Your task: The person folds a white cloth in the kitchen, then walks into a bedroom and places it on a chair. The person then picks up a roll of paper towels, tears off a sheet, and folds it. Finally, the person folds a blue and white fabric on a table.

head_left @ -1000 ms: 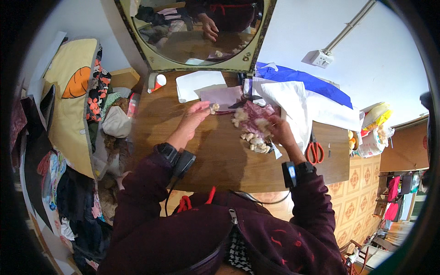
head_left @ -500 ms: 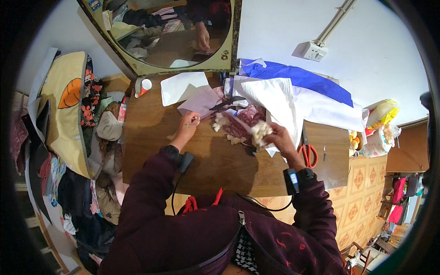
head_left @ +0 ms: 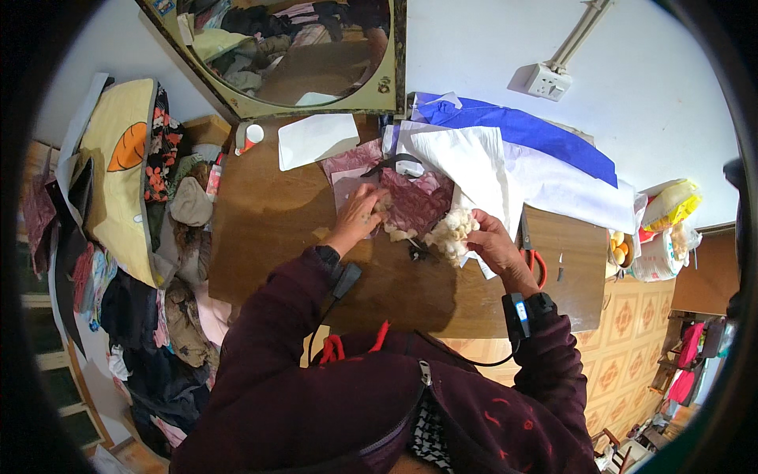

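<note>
My right hand (head_left: pixel 496 243) pinches a fluffy cream wad of cotton stuffing (head_left: pixel 452 235) and holds it over the brown table. My left hand (head_left: pixel 359 219) lies at the left side of a crumpled mauve cloth (head_left: pixel 418 203), its fingers bent and closed on a smaller tuft of cotton (head_left: pixel 384 203). Part of that tuft is hidden by the fingertips. Another bit of pale fluff (head_left: pixel 399 234) shows along the cloth's near edge. A black strap (head_left: pixel 387 164) lies across the cloth. A small dark piece (head_left: pixel 417 251) rests just below it.
Orange-handled scissors (head_left: pixel 534 261) lie right of my right hand, partly under it. White sheets (head_left: pixel 466 162) and a blue sheet (head_left: pixel 521 130) spread along the wall. A paper cup (head_left: pixel 252 136), a white sheet of paper (head_left: pixel 317 142) and a mirror (head_left: pixel 292 107) stand or lie at the back. Clothes crowd the left.
My left hand has moved right and closed on the small cotton tuft. The right hand still holds its wad, now more clearly in view. The mauve cloth lies more uncovered at its left.
</note>
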`<act>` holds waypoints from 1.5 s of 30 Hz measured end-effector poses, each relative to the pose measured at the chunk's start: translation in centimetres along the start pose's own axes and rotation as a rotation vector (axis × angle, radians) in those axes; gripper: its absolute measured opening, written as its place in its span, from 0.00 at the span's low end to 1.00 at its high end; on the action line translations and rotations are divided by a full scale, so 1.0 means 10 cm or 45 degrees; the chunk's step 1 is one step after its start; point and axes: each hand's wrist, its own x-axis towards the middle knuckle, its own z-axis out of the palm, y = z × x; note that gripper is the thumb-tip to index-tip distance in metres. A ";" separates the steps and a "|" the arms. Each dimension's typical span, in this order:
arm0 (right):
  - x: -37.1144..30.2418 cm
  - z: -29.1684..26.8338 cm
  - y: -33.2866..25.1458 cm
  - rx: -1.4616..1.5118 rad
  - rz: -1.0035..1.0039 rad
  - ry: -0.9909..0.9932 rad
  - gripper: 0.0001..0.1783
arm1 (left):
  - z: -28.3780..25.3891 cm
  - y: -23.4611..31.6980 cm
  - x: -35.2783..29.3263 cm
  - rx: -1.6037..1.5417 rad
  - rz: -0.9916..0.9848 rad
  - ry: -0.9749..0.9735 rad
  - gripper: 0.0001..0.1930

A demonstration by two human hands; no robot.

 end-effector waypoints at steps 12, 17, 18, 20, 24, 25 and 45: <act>0.10 0.01 -0.07 0.106 -0.012 -0.079 0.15 | -0.49 0.01 -0.13 -1.383 -0.774 0.063 0.09; 0.47 0.32 0.12 -0.200 0.072 -0.264 0.14 | -0.66 0.04 -0.32 -1.912 -0.846 0.074 0.16; 0.54 0.35 0.17 -0.336 0.055 -0.324 0.15 | -0.67 0.02 -0.36 -1.989 -0.870 0.081 0.17; 0.69 0.40 0.30 -0.622 0.104 -0.249 0.16 | -0.68 -0.05 -0.43 -2.111 -0.847 0.058 0.13; 0.91 0.42 0.57 -1.447 -0.120 -0.133 0.18 | -0.69 -0.23 -0.57 -2.309 -0.912 0.034 0.09; 0.95 0.44 0.62 -1.655 -0.206 -0.098 0.18 | -0.68 -0.26 -0.60 -2.308 -1.003 0.089 0.08; 1.55 1.19 0.71 -2.026 -0.256 -0.067 0.16 | -1.04 -0.69 -1.00 -1.976 -1.062 0.023 0.08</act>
